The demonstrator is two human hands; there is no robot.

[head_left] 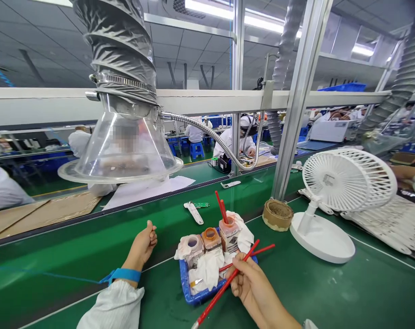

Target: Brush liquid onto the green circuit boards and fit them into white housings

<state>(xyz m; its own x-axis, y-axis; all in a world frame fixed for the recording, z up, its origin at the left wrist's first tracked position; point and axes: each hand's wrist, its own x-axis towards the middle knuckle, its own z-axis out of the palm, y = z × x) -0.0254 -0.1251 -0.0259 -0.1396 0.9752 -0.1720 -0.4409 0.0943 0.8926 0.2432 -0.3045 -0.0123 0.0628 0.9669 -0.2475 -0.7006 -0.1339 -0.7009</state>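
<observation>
My right hand [250,288] grips a long red-handled tool [216,297] with a metal tip pointing down toward me, and a thinner red stick [258,250] crosses it. Just beyond lies a blue tray [185,283] holding white cloths, a jar with an orange lid [210,238], a round white-wrapped jar [193,244], and a small carton [228,235] with red sticks standing in it. My left hand [142,246] rests in a loose fist beside the tray, holding nothing, with a blue wrist strap [125,275] around the wrist.
A green conveyor bench [91,242] runs across the view. On it stand a white desk fan [348,180], a round brass-wool holder [278,214], a stack of white plastic parts [385,224] and a circuit board with a white piece [194,211]. A clear fume hood [125,151] hangs above.
</observation>
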